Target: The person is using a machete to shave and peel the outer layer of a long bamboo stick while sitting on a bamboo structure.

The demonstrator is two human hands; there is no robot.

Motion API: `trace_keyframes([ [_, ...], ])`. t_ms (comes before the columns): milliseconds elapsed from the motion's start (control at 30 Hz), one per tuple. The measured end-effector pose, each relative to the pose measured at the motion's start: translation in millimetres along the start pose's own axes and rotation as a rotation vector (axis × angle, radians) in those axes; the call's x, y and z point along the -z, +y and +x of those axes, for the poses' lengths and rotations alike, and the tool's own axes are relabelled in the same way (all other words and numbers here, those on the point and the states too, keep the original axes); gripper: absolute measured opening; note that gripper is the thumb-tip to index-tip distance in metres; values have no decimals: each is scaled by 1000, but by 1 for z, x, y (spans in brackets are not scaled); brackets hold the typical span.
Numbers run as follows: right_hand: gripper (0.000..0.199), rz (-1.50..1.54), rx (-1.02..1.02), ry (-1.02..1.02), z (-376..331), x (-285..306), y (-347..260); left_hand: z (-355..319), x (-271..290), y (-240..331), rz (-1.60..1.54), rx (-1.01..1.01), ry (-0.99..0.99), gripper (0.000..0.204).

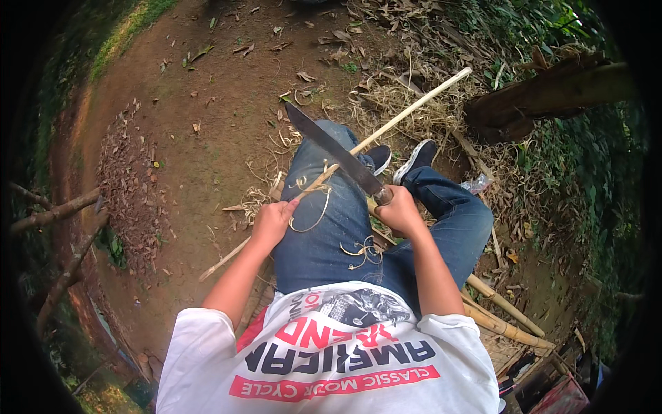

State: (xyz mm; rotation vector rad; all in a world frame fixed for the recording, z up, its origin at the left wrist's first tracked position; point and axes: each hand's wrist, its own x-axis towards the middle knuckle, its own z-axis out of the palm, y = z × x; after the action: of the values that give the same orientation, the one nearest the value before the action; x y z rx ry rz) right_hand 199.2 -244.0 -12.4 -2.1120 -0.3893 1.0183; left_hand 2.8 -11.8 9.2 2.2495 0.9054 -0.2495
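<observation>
A long pale stick (407, 112), looking like stripped bamboo or wood, lies slantwise across my thigh. My left hand (274, 222) is closed round it near its lower left part, and the thin end sticks out past my wrist. In my right hand (399, 209) is the handle of a machete (331, 147), gripped firmly. Its broad dark blade points up and to the left and crosses over the stick, appearing to rest on it. Curled shavings (307, 186) hang by the stick above my jeans, and more curls (364, 254) lie on my lap.
Bamboo poles (507, 303) form part of the seat under me at the right. A heap of shavings (372, 103) covers the ground beyond my shoes. A thick trunk (552, 93) juts in at the upper right. Branches (58, 210) stand at the left, and a clear plastic piece (477, 183) lies beside my knee.
</observation>
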Motion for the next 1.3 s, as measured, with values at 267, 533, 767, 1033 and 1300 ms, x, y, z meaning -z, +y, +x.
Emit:
trace_keyframes([
  [267,27,263,-15,168,5,-20,1,-1,-5,2,-11,-10,33,61],
  [533,38,161,-1,143,-5,-26,-3,-2,-9,-5,-104,-21,23,61],
  [767,44,-4,84,98,-19,-28,-19,-4,-4,-9,-45,12,-16,64],
  [1033,33,382,-40,362,-7,-6,37,-2,-8,-11,-81,-37,37,59],
  [1300,10,526,-128,567,-47,28,58,2,-5,-19,-138,1,-33,61],
])
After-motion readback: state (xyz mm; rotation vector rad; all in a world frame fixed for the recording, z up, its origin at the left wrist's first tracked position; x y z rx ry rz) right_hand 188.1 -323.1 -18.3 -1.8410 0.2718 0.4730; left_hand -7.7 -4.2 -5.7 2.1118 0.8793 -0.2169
